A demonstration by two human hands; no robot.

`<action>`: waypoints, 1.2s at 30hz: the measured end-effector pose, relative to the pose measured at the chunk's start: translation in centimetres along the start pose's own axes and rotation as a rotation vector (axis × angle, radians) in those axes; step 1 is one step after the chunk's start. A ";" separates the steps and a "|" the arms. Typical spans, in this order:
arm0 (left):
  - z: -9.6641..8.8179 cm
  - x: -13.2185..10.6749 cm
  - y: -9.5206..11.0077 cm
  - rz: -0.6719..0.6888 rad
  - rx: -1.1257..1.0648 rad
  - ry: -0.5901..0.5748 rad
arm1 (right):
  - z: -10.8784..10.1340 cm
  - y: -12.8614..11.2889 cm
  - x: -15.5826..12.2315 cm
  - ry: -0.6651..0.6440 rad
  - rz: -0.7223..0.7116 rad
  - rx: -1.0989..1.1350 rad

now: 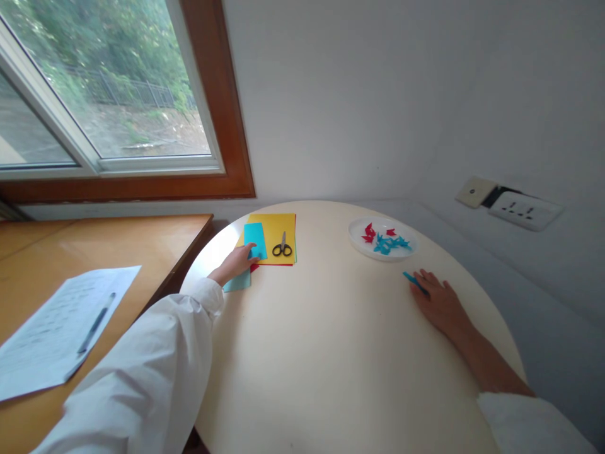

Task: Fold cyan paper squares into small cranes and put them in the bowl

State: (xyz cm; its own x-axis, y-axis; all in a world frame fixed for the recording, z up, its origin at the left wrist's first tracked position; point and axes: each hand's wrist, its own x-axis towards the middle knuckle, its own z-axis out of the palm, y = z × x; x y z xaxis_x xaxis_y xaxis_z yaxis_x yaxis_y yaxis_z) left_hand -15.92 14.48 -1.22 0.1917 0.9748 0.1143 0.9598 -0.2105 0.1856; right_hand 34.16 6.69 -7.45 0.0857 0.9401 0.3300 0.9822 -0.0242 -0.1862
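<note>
My left hand (240,262) rests on a blue paper rectangle (255,234), thumb and forefinger spread over its lower part. That rectangle lies on a stack of yellow paper (270,221) with red and green edges showing below. Black-handled scissors (282,247) lie on the stack, just right of the hand. A pale blue-green sheet (240,282) pokes out under my left wrist. On the right, my right hand (437,304) is low over the table with a narrow blue paper strip (412,279) between thumb and fingers; part of the strip is hidden by the hand.
A clear round dish (358,246) with red and blue folded paper pieces (385,244) stands on the round cream table (331,353), beyond my right hand. To the left is a wooden desk (155,243) with written sheets (51,315) and a pen (97,323). A wall socket (524,210) is at right.
</note>
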 end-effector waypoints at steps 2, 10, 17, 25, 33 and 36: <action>0.0 0.0 0.1 -0.001 0.012 0.003 | 0.0 -0.1 0.0 0.003 -0.006 -0.001; -0.2 0.0 1.0 -0.007 0.040 0.028 | -0.1 -0.2 0.0 0.013 -0.006 0.036; -0.3 0.0 1.3 -0.001 0.040 -0.022 | 0.1 -0.1 0.1 0.032 -0.005 0.064; -0.4 -0.1 1.3 -0.102 -0.062 0.116 | 0.0 -0.2 0.2 0.038 -0.020 0.054; -4.3 -1.5 1.9 -0.254 -0.462 0.572 | -0.5 -0.8 -0.2 0.221 -0.121 0.012; -5.9 -2.4 2.4 -0.288 -0.725 0.702 | -0.7 -1.2 -0.5 0.397 -0.141 0.059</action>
State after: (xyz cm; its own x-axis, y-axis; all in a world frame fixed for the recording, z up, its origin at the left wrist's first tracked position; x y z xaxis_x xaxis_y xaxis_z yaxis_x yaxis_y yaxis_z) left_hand -15.28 11.16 4.72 -0.4089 0.7820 0.4705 0.5528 -0.1979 0.8094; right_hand 33.05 6.06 -6.74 0.0198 0.7283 0.6850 0.9787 0.1258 -0.1621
